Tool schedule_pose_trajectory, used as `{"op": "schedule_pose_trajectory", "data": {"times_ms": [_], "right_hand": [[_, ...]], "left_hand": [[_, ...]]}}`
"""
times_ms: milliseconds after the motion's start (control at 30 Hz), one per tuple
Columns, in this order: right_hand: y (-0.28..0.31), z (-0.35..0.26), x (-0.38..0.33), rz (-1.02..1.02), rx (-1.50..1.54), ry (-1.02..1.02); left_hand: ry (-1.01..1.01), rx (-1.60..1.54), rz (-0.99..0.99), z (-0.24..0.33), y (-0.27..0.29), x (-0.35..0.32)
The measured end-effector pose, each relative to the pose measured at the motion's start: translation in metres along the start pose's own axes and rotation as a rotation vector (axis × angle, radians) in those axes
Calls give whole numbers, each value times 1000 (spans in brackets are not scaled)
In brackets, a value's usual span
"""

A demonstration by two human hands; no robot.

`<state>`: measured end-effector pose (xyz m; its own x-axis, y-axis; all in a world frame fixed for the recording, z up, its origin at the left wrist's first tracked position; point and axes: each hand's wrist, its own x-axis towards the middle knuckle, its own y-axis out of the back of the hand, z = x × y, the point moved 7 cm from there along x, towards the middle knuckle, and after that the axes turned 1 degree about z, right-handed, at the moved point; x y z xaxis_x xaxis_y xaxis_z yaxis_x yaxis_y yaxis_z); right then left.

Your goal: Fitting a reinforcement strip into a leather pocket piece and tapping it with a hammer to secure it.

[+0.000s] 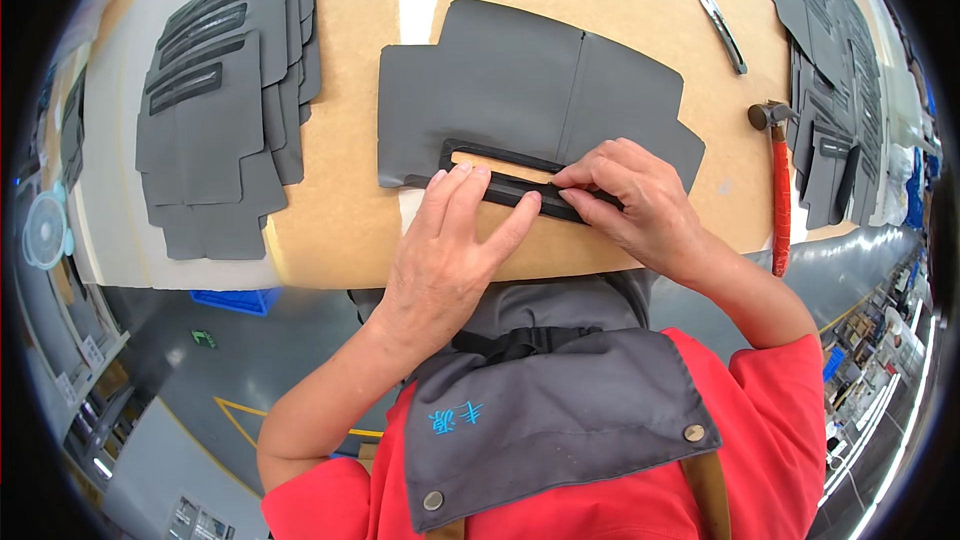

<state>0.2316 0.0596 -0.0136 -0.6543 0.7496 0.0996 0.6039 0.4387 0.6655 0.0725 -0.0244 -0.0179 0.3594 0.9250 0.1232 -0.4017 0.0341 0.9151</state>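
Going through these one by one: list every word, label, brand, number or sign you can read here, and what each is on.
Apron: blue characters on the bib, clear enough to see but not copied out here.
Floor: green sign, too small to read.
Far left: white labels, too small to read.
Gray panel at the hands: no writing I can make out.

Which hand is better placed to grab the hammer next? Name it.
Probably the right hand: the red-handled hammer lies to its right, while the left hand is farther off. Both are at the black frame.
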Motion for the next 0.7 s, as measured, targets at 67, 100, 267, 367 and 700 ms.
{"op": "schedule_pose_trajectory", "data": {"times_ms": [67,100,267,367,700], "right_hand": [[-1,1,-2,6,-2,2],[0,1,-3,25,-14,32],[0,1,-8,34,-59,127],[-1,2,-12,34,-109,209],[-2,-7,-16,7,-238,516]], "left_hand": [[-5,9,-8,1,0,1],[-10,20,-17,2,0,1],[-14,35,-28,3,-2,1],[-21,43,-36,3,-1,1],[-39,47,-55,3,0,2]]}}
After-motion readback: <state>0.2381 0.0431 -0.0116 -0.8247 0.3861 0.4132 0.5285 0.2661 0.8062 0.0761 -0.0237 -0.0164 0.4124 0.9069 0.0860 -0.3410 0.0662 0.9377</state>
